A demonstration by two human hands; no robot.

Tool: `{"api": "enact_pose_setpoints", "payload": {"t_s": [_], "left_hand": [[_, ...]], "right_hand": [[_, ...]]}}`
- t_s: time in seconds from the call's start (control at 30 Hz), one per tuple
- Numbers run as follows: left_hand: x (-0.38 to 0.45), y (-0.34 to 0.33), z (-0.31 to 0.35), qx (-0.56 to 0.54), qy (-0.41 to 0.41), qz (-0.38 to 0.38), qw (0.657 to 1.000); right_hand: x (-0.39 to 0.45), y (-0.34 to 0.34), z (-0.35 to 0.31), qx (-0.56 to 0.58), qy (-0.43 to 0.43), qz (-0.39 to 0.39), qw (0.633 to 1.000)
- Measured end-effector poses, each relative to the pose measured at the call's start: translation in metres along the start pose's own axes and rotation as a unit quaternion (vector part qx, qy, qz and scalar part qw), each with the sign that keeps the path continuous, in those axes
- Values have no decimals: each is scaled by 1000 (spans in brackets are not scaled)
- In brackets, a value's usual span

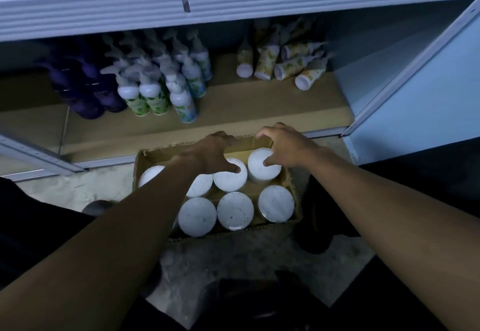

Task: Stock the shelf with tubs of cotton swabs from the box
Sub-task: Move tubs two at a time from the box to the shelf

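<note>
Looking down from the head camera, a person reaches both bare arms into an open cardboard box (291, 185) that sits on a pale floor (259, 260) just in front of a low shelf (259, 107). Round tubs of cotton swabs (235, 210) with white lids stand upright inside the box, packed close in two rows. The left hand (210, 153) curls over a tub in the back row (230, 178), thumb resting on its lid and fingers bent down past its far side; whether it fully grips the tub cannot be told. The right hand (281, 146) curls around the back right tub (259, 159), thumb pressed on the lid and fingers wrapped over the far edge near the box wall. On the shelf, lined with brown cardboard, dark purple bottles (88, 89) stand at the left, white pump bottles with green and blue labels (161, 81) stand beside them, and yellow-patterned bottles (285, 63) lie tipped over farther right. A pale blue shelf edge (233, 1) runs across the top, and a light blue panel (426, 92) rises at the right. The scene is dim.
</note>
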State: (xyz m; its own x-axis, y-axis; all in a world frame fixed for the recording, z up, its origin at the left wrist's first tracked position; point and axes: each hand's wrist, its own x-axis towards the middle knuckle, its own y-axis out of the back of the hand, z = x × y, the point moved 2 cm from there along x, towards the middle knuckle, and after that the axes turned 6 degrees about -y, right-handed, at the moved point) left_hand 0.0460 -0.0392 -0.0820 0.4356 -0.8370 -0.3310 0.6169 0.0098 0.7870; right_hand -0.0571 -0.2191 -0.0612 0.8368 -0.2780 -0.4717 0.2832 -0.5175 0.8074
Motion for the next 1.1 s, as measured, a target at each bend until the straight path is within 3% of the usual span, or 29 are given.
{"api": "enact_pose_setpoints", "payload": {"t_s": [0.37,1.1], "left_hand": [[21,-52,-12,-1,32,-7,999],[21,-68,-18,25,42,-19,999]], "right_hand": [[21,-45,19,-24,-10,-56,998],[27,-63,13,-20,1,-26,999]]}}
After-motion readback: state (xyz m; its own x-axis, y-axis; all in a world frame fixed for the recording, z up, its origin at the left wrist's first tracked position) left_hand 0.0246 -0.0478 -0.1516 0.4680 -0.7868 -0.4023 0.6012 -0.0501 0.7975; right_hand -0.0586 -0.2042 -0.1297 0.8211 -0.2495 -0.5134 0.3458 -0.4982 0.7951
